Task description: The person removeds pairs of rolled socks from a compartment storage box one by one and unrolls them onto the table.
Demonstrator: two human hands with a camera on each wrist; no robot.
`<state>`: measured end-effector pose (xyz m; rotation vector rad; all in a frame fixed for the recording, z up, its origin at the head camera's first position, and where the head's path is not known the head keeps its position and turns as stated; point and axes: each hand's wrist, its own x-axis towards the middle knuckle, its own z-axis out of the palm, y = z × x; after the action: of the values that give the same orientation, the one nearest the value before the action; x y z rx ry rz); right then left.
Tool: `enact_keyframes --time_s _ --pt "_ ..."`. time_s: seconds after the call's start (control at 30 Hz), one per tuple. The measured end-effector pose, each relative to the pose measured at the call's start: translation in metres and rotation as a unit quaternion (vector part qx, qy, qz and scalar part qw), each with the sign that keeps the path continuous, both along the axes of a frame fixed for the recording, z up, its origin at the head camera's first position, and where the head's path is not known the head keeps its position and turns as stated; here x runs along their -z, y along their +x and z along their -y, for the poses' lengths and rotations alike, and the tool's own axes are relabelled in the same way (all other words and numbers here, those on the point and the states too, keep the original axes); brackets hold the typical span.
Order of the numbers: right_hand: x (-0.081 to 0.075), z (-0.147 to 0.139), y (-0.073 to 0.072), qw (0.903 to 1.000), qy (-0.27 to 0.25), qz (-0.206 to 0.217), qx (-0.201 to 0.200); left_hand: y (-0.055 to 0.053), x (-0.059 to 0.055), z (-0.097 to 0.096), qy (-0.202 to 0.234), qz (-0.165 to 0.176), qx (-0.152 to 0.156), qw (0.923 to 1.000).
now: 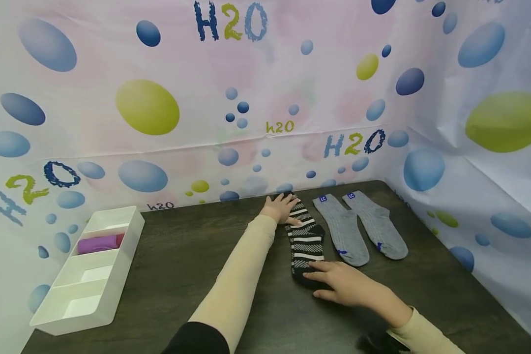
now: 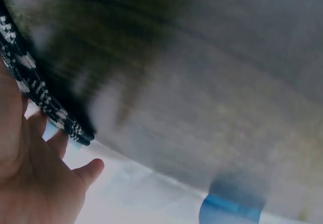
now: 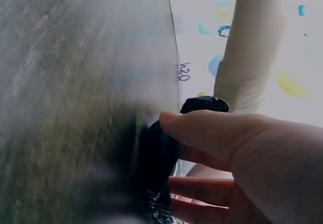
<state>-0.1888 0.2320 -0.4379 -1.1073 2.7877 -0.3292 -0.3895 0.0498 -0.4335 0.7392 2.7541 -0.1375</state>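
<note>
A black-and-white striped sock [image 1: 307,246] lies lengthwise on the dark table, its toe toward me; whether a second one lies under it I cannot tell. At its far, cuff end my left hand [image 1: 280,209] rests with fingers spread. My right hand [image 1: 345,285] touches the black toe from the right, fingers extended over it. The right wrist view shows the thumb and fingers of the right hand [image 3: 212,153] along the dark toe [image 3: 159,153]. In the left wrist view the sock's patterned edge [image 2: 38,85] runs beside the left hand [image 2: 43,183].
Two grey socks with blue marks, a nearer one [image 1: 342,228] and a farther one [image 1: 378,223], lie flat to the right. On the left stands a white divided box [image 1: 124,275] with a rolled purple item [image 1: 98,244] in one compartment. A patterned backdrop [image 1: 265,98] borders the table.
</note>
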Motion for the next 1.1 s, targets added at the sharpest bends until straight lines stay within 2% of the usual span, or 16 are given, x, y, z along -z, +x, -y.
enact_keyframes --time_s 0.2,0.3,0.37,0.7,0.93,1.1 --pt "-0.009 -0.005 -0.001 0.9995 -0.018 0.028 0.001 -0.004 0.004 0.014 0.044 0.011 -0.036 0.9983" --pt "-0.013 -0.009 -0.001 0.9991 -0.027 0.034 -0.006 -0.006 0.005 0.025 0.054 0.01 -0.057 0.9969" --pt "-0.016 -0.011 -0.001 0.999 -0.032 0.031 -0.01 -0.008 0.005 0.03 0.057 0.007 -0.06 0.9966" --pt "-0.019 -0.015 -0.002 0.9996 -0.008 0.014 -0.022 -0.014 0.01 0.036 0.081 0.012 -0.021 0.9964" --pt "-0.018 -0.014 -0.002 0.9991 0.032 0.015 -0.023 -0.015 0.014 0.034 0.088 -0.011 -0.007 0.9961" --pt "-0.019 -0.014 -0.002 0.999 0.036 0.01 -0.024 -0.016 0.016 0.032 0.079 -0.037 0.007 0.9962"
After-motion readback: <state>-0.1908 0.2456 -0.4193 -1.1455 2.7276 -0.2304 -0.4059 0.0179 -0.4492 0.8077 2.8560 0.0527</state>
